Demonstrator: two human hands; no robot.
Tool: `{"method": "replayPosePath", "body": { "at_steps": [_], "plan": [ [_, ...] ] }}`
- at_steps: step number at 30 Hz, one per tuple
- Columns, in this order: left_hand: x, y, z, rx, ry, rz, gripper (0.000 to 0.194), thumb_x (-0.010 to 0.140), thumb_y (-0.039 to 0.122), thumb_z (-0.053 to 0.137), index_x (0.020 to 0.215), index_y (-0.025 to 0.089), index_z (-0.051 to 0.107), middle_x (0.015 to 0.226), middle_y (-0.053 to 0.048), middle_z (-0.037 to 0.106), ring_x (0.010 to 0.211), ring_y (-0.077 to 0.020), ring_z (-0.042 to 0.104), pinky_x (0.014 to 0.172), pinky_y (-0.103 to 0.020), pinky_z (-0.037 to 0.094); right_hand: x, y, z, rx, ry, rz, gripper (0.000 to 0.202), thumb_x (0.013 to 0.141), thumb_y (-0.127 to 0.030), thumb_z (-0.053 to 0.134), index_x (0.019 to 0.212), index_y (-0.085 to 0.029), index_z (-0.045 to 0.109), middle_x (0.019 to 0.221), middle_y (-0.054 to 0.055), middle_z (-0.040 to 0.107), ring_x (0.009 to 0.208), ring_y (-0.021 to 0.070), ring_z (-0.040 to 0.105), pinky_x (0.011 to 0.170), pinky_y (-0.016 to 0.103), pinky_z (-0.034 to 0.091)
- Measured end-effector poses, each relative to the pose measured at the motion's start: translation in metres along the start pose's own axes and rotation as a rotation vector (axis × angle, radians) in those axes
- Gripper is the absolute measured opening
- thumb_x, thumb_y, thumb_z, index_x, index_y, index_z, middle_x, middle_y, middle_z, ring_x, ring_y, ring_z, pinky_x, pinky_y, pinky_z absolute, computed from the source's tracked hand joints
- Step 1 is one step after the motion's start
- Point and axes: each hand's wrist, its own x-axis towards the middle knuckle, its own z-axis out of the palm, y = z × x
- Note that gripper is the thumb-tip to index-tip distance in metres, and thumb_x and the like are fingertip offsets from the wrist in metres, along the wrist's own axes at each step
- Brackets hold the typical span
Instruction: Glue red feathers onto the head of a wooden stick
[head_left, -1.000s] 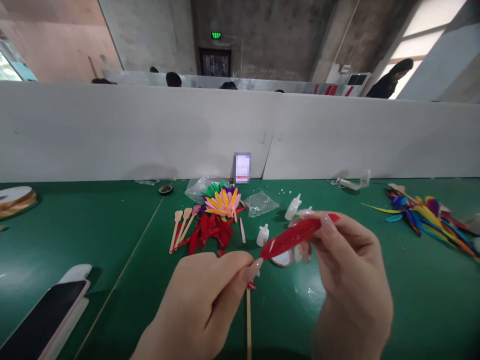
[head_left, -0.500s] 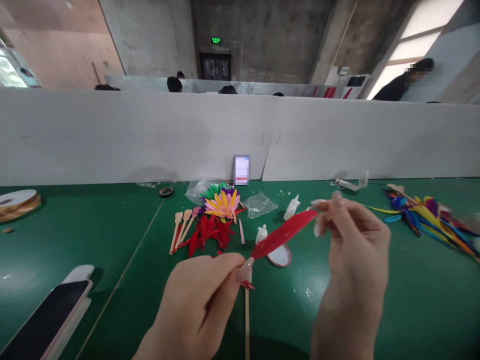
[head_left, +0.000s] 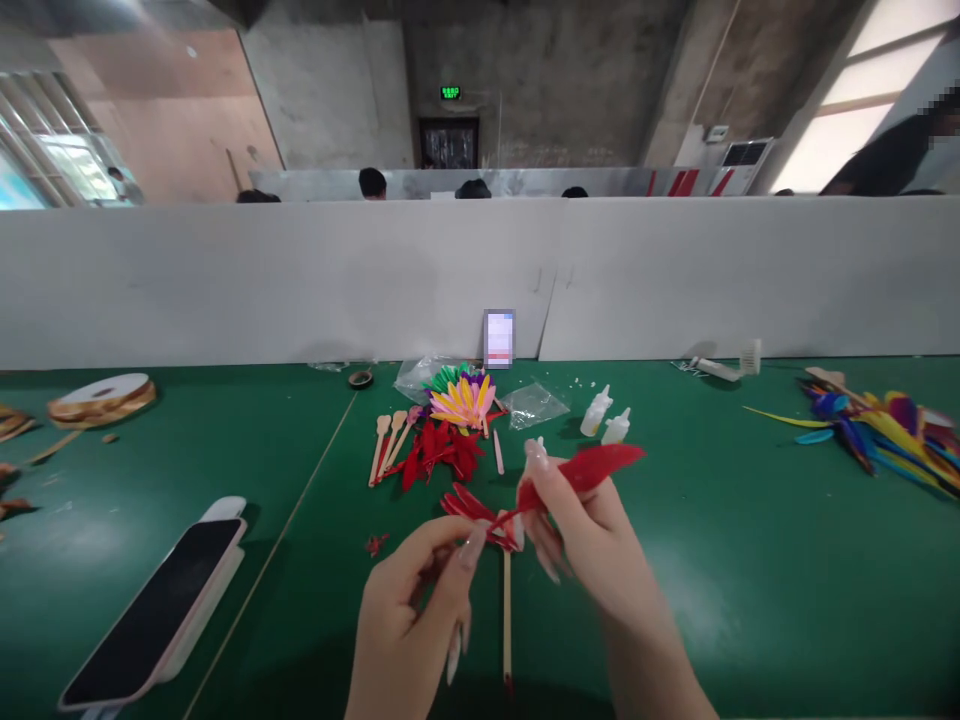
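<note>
A single red feather slants up to the right between my hands. Its thin lower end is pinched between the thumb and finger of my left hand. My right hand grips the vane lower down, thumb on top, so the tip sticks out past it. Just behind the hands a wooden stick lies on the table, with several red feathers spread at its far end. My fingers partly hide that end.
A pile of red feathers lies beyond, with a pink and yellow feather fan and wooden spoon-shaped sticks. White bottles stand right of it. A phone lies left; coloured feathers lie far right.
My right hand has moved left and down from the feather's tip to its lower part. My left hand has lowered slightly, still at the thin end. The view has shifted slightly.
</note>
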Motion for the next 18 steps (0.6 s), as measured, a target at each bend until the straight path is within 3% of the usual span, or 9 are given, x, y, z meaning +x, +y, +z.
{"method": "replayPosePath", "body": {
  "at_steps": [2,5,8,11,13,18],
  "plan": [
    [-0.009,0.003,-0.002,-0.029,0.064,-0.017,0.032,0.081,0.045,0.053,0.081,0.015,0.064,0.041,0.006,0.04,0.033,-0.0067,0.037,0.033,-0.017,0.031,-0.011,0.002,0.005,0.043,0.095,-0.003,0.045,0.088,-0.048,0.045,0.053,-0.019,0.045,0.033,-0.009,0.033,0.026,0.0042,0.028,0.028,0.016,0.026],
    [-0.021,0.003,0.001,-0.078,0.05,0.024,0.041,0.086,0.049,0.041,0.085,0.014,0.062,0.045,0.005,0.043,0.034,-0.0071,0.038,0.033,-0.018,0.031,-0.032,0.006,0.014,0.009,0.201,-0.044,0.044,0.088,-0.048,0.044,0.055,-0.018,0.049,0.035,-0.008,0.034,0.028,0.0053,0.031,0.03,0.017,0.027],
    [-0.035,-0.001,0.006,-0.046,0.083,0.102,0.037,0.086,0.049,0.041,0.082,0.016,0.059,0.045,0.006,0.041,0.036,-0.0075,0.038,0.035,-0.018,0.032,-0.052,0.011,0.02,-0.157,0.245,-0.236,0.042,0.09,-0.043,0.043,0.057,-0.019,0.051,0.04,-0.005,0.039,0.032,0.0076,0.036,0.032,0.019,0.029],
    [-0.048,-0.003,0.009,-0.01,0.139,0.154,0.028,0.082,0.045,0.051,0.073,0.019,0.051,0.047,0.007,0.04,0.037,-0.0062,0.037,0.037,-0.017,0.032,-0.068,0.013,0.02,-0.398,0.188,-0.54,0.038,0.09,-0.039,0.042,0.061,-0.019,0.056,0.048,-0.001,0.051,0.042,0.0119,0.047,0.042,0.023,0.036],
    [-0.055,-0.003,0.009,-0.008,0.149,0.197,0.027,0.082,0.044,0.053,0.071,0.02,0.048,0.049,0.007,0.042,0.04,-0.0062,0.04,0.04,-0.016,0.034,-0.076,0.011,0.019,-0.49,0.124,-0.638,0.038,0.09,-0.041,0.041,0.064,-0.019,0.058,0.051,0.0,0.056,0.046,0.0131,0.051,0.047,0.025,0.038],
    [-0.065,-0.001,0.004,-0.031,0.159,0.298,0.022,0.086,0.04,0.048,0.077,0.02,0.048,0.054,0.006,0.047,0.044,-0.0063,0.044,0.043,-0.017,0.037,-0.088,0.0,0.02,-0.496,0.035,-0.536,0.059,0.089,-0.058,0.025,0.06,-0.019,0.058,0.05,0.002,0.055,0.048,0.0144,0.052,0.049,0.026,0.038]
  ]
}}
